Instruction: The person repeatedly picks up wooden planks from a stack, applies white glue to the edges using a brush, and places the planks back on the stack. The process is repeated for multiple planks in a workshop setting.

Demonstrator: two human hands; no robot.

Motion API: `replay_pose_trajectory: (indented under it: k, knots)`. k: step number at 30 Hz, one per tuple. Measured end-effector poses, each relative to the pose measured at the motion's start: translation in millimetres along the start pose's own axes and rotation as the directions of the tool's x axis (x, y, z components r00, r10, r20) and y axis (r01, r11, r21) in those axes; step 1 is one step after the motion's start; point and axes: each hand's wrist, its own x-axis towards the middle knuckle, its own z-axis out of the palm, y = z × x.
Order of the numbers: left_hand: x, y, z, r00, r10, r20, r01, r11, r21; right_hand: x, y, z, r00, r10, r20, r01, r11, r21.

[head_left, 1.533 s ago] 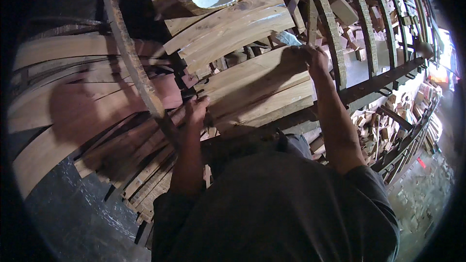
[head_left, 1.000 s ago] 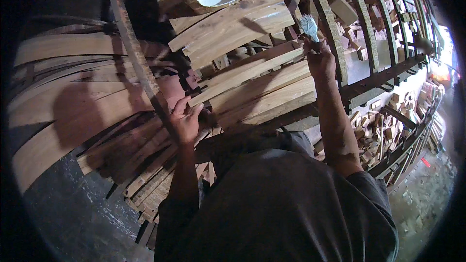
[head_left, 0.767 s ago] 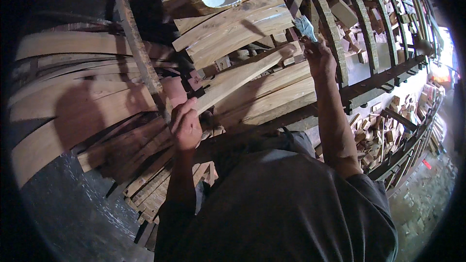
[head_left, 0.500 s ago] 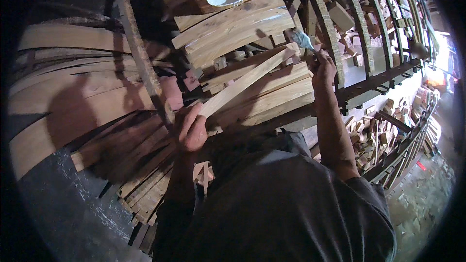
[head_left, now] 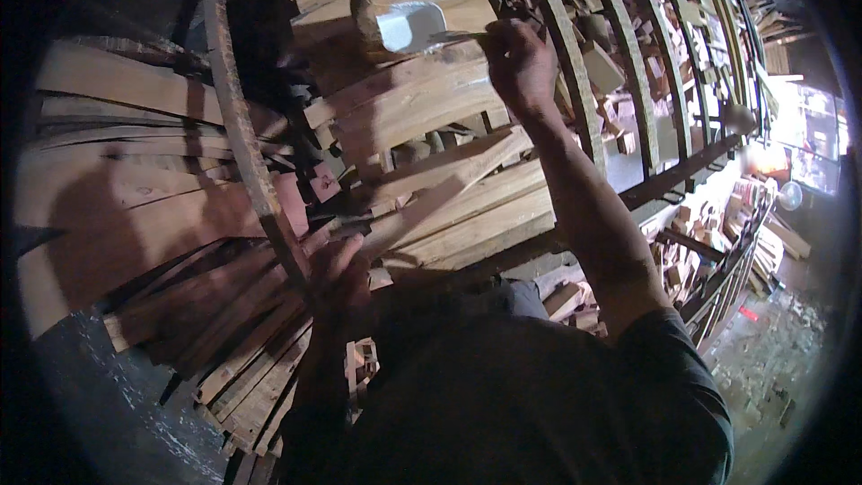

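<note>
In my right hand (head_left: pixel 525 67) is a brush (head_left: pixel 462 37), held by pinched fingers. Its head reaches the right side of an open container of white, paint-like or glue-like stuff (head_left: pixel 411 27). That container rests on pale wooden boards (head_left: pixel 422 99) streaked with white. My left hand (head_left: pixel 339 277), partly in shadow and blurred, is closed at the near end of a long wooden strip (head_left: pixel 449 187). The strip slants up to the right over other planks (head_left: pixel 489 224).
A rusty metal bar (head_left: pixel 238 108) runs upright between me and long boards (head_left: pixel 144 175) on the left. Slatted rails (head_left: pixel 620 54) with wood offcuts beneath stand at the right. More planks (head_left: pixel 256 377) lie stacked at lower left, and offcuts (head_left: pixel 700 224) are heaped at lower right.
My right hand has moved left and away from me, carrying the brush from above the strip's far end to the container. My left hand stays at the strip's near end.
</note>
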Motion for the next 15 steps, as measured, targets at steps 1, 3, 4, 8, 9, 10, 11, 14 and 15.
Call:
replay_pose_trajectory:
  k: [1,3,4,8,9,10,11,14,15]
  knots:
    - [-34.0,-7.2,8.1,0.974,-0.208,0.089,0.215,0.972,-0.090,10.6,-19.5,8.2,0.996,-0.082,0.042,0.086,0.990,-0.108]
    - [-100.2,-23.9,28.6,0.775,-0.579,0.254,0.626,0.758,-0.182,21.6,-26.2,28.3,0.979,-0.157,0.132,0.182,0.963,-0.197]
    - [-45.7,-4.5,17.2,0.931,-0.363,0.044,0.365,0.911,-0.193,24.6,-11.7,39.8,0.943,-0.242,0.230,0.298,0.920,-0.253]
    - [-5.3,15.0,-8.6,0.977,-0.213,-0.023,0.208,0.969,-0.130,33.6,18.1,60.4,0.880,-0.224,0.419,0.377,0.866,-0.328]
    - [-6.2,15.9,-9.1,0.966,-0.260,-0.004,0.256,0.954,-0.157,37.9,22.5,62.7,0.886,-0.222,0.407,0.360,0.883,-0.302]
    - [-7.2,18.3,-9.7,0.951,-0.308,0.020,0.306,0.934,-0.183,43.6,15.2,56.5,0.915,-0.094,0.391,0.225,0.926,-0.304]
    - [-7.5,20.9,-10.2,0.934,-0.353,0.046,0.355,0.911,-0.209,48.8,27.7,56.0,0.916,-0.224,0.333,0.320,0.908,-0.271]
    - [3.1,28.5,-16.7,0.844,-0.523,0.123,0.537,0.818,-0.206,57.4,41.2,49.6,0.925,0.252,0.286,-0.267,0.964,0.016]
    - [-6.7,27.3,-12.9,0.703,-0.686,0.187,0.700,0.620,-0.356,55.9,45.4,49.6,0.855,0.420,0.305,-0.474,0.872,0.127]
